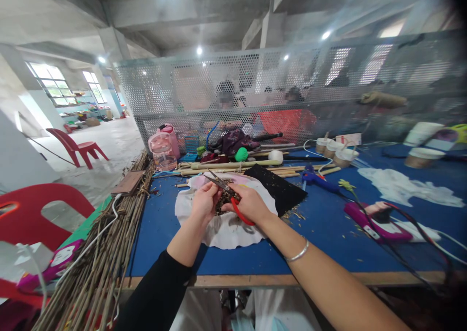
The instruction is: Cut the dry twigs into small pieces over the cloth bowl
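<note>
My right hand [251, 202] grips a pair of scissors [241, 214] by its red handles, the metal blades pointing up and to the left. Close to the blades, the fingers of my left hand [204, 200] are pinched together; whatever they hold is too small to make out. Under both hands a white cloth [229, 236] lies spread on the blue table, with a heap of small brown plant cuttings [223, 202] in its middle. A black sheet [279, 187] lies at the cloth's right side, with loose scraps beside it.
Long thin sticks [109, 253] are bundled along the left. Behind the cloth lie bamboo poles [233, 165] and a green ball [241, 154]. A blue glue gun [319, 179], cables, a purple power strip [379, 224] and a white plastic bag [404, 185] lie right. A perforated metal screen [204, 87] stands behind.
</note>
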`<state>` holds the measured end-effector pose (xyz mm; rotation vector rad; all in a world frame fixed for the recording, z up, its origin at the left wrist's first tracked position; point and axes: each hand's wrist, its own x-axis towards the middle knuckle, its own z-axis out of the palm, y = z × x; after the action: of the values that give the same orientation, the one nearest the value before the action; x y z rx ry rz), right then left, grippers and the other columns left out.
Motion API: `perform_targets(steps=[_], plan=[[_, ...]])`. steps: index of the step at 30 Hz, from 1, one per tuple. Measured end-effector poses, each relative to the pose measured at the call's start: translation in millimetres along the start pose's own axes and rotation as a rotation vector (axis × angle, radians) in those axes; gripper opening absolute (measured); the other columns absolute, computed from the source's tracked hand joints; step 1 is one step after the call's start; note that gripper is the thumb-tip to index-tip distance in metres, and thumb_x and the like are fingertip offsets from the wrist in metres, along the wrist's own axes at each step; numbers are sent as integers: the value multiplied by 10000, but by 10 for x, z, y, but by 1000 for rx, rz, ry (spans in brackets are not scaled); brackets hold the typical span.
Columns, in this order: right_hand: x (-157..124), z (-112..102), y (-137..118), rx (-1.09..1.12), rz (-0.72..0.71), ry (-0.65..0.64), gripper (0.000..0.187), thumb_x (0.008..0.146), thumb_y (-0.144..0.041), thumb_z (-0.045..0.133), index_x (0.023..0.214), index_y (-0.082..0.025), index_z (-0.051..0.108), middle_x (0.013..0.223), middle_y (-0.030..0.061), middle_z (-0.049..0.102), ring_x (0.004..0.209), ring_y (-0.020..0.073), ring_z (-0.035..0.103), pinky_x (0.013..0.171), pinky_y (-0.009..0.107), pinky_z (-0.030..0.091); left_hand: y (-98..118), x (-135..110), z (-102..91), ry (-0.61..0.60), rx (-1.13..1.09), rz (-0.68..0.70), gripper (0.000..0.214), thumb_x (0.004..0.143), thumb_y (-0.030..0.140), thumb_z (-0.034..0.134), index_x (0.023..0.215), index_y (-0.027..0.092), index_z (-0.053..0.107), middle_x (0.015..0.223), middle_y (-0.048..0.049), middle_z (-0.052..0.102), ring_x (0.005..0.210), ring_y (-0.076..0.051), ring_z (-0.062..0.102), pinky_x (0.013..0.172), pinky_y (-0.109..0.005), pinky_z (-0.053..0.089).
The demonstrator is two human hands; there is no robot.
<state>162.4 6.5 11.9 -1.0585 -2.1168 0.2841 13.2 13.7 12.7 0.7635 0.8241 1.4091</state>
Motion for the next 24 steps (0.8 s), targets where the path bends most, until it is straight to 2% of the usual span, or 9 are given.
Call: perform_targets(steps=[6,11,14,17,18,20,24], plan=[[-16,-3,2,23,40,-61,353,708,-446,652,978,-223,605,787,21,652,692,174,583,626,271,446,-32,28,-32,54,76,24,205,629,298,692,714,135,601,657,10,591,568,-55,518,580,-164,416],[-15,18,57,-5,110,-98,366,708,-468,641,999,-248,615,741,12,657,662,183,601,604,277,449,-12,31,-57,79,245,62,144,697,293,608,737,156,622,669,10,608,582,-76,538,612,-197,433],[-5,-12,97,-86,153,-104,403,681,-497,654,1011,-267,628,773,27,675,704,215,622,619,303,456,62,18,-102,150,587,96,158,722,267,564,763,147,659,669,-21,631,585,-118,556,607,-243,439],[10,-70,150,-106,172,-81,478,659,-525,665,1051,-254,628,776,42,682,718,229,628,634,318,465,126,12,-159,200,1026,248,176,703,197,575,816,141,697,770,-66,673,700,-175,594,696,-295,440],[14,-91,167,-90,174,-71,503,661,-531,662,1070,-241,623,772,46,682,709,225,628,637,317,468,133,10,-171,178,1130,316,191,698,169,575,838,145,702,819,-75,679,748,-186,598,732,-303,435],[21,-127,193,-44,176,-46,537,676,-541,646,1104,-218,607,785,53,685,695,215,629,638,313,473,122,3,-174,55,1262,426,207,700,137,572,855,158,708,871,-77,678,801,-189,591,768,-301,426],[27,-168,205,2,149,0,519,716,-533,610,1129,-218,587,932,63,687,789,219,639,688,315,483,43,-45,-131,-283,1405,472,157,687,176,619,808,171,719,785,-70,649,756,-190,565,739,-298,426]])
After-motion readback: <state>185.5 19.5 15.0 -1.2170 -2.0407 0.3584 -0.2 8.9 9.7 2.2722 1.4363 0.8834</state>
